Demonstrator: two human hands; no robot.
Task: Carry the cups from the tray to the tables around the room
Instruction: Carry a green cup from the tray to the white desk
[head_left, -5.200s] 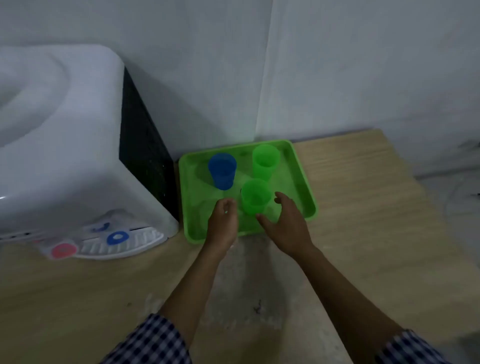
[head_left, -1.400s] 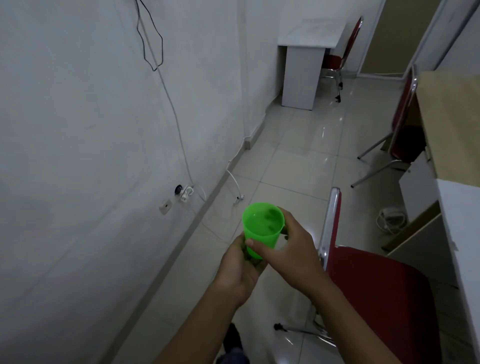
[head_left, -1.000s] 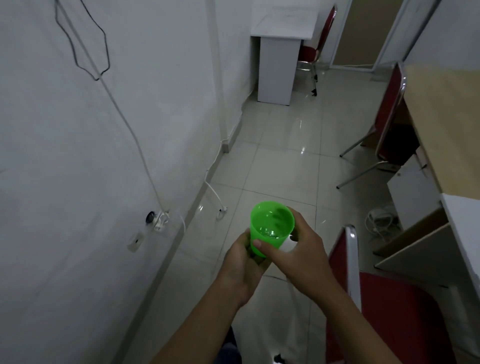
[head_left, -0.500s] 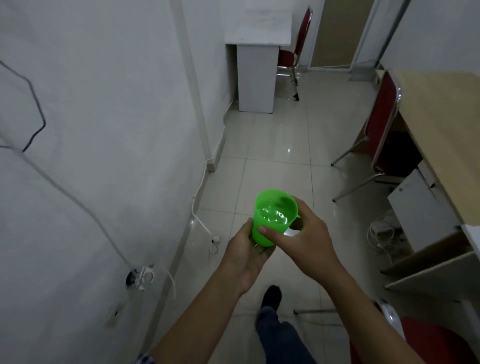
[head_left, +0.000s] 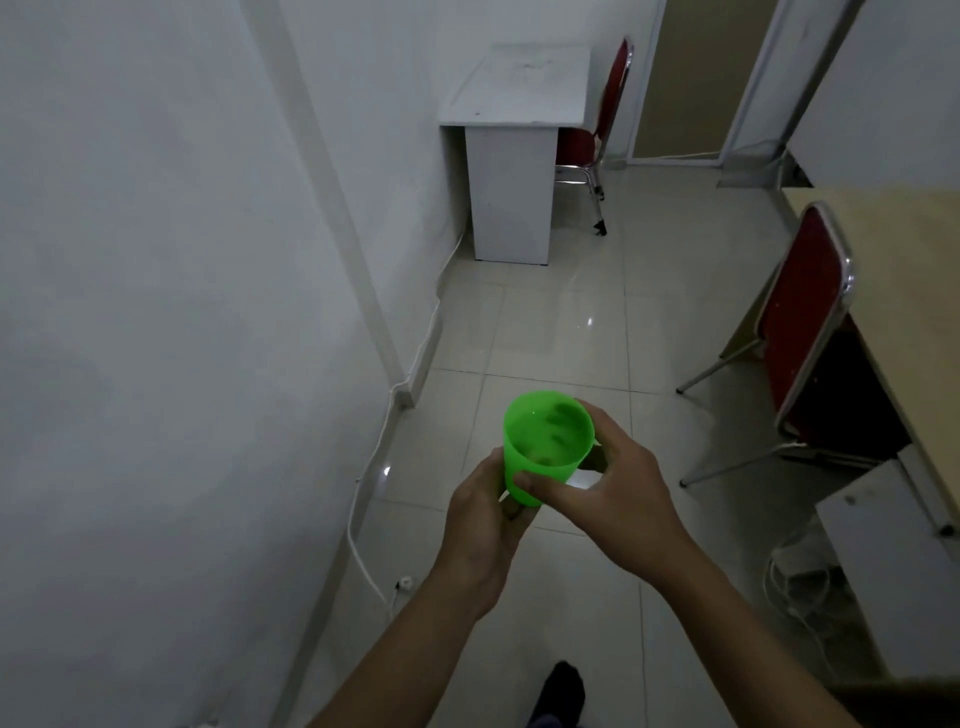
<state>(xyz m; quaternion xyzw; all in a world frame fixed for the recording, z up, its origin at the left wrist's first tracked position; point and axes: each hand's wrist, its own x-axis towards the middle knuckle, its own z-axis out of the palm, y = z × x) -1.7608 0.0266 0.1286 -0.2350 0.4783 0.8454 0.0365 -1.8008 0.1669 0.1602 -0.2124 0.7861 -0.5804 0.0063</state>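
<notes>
Gripping one green cup (head_left: 545, 447), seemingly upright.

white wall (head_left: 156, 312) | tiled floor (head_left: 571, 332) | white desk (head_left: 519, 93) | red chair (head_left: 802, 312)

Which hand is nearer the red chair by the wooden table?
Right. The right hand is on the green cup's chair side; the left hand is on its wall side, farther from the red chair.

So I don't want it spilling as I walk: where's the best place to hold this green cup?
Hold the green cup around its lower wall from both sides, as the left hand and right hand do: it tapers downward, stands upright, and its open top holds liquid.
</notes>
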